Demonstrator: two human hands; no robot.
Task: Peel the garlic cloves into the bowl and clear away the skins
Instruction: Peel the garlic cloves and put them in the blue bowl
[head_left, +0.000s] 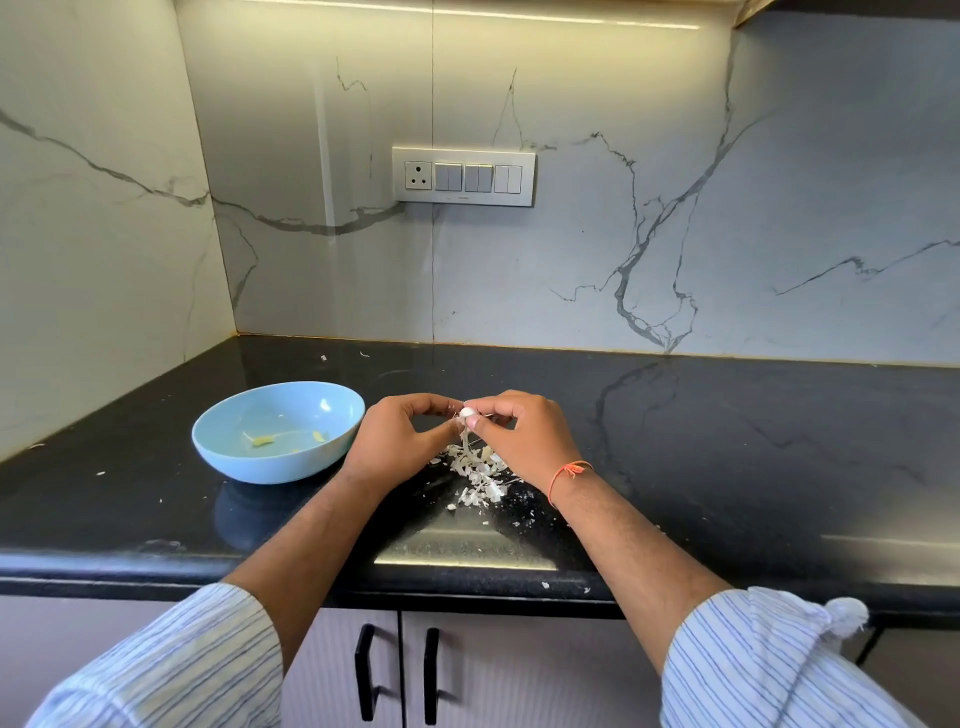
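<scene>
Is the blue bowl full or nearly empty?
Nearly empty. The bowl stands upright on the counter, and only a few small yellowish pieces lie on its bare blue bottom.

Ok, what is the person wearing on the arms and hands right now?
Both arms wear a white shirt with thin blue stripes, the left sleeve and right sleeve pushed up past the forearms. An orange thread bracelet circles the right wrist. The left hand and right hand are bare: no gloves, and no rings that show.
</scene>
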